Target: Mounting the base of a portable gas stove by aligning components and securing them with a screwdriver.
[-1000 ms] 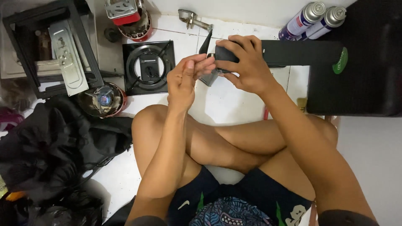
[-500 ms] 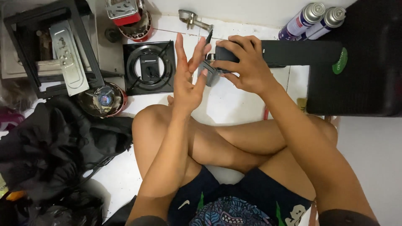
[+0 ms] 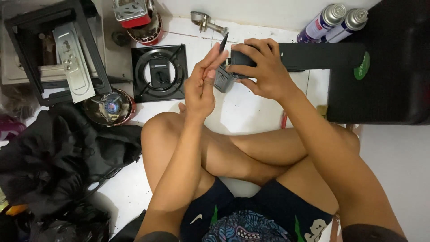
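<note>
1. Both hands met above my crossed legs, over the white floor, so the small black part (image 3: 233,67) stayed close under my eyes.
2. My right hand (image 3: 262,71) closed around it from above, keeping it steady.
3. My left hand (image 3: 202,85) stood open, fingers straight, fingertips against its left side, gripping nothing.
4. Behind it, on the floor, lay a black burner plate (image 3: 159,72).
</note>
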